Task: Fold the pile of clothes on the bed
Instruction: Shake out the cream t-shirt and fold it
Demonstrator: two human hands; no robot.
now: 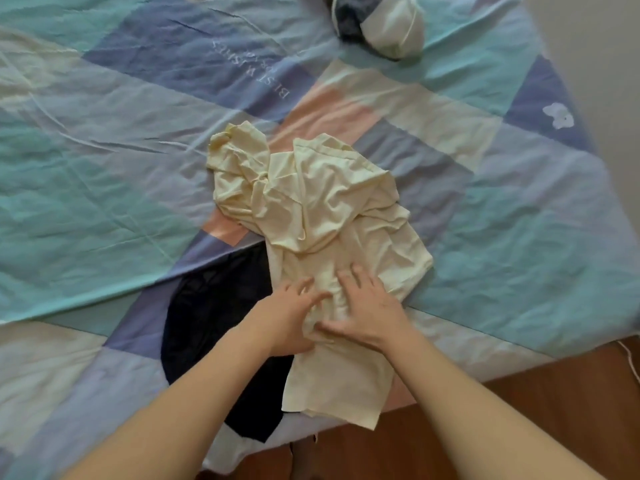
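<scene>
A crumpled pale yellow garment (322, 209) lies in the middle of the bed, its lower end reaching the near edge. Both hands rest on its lower half. My left hand (287, 317) lies on its left side with fingers curled into a bunch of the cloth. My right hand (367, 306) presses flat on it, fingers spread, thumb against the same bunch. A dark navy garment (214, 327) lies partly under the yellow one, to the left.
The bed has a patchwork cover (121, 174) in teal, blue, cream and pink. A bundle of white and dark blue clothes (377, 22) sits at the far edge. Wooden floor (519, 420) shows at the lower right, beyond the bed's corner.
</scene>
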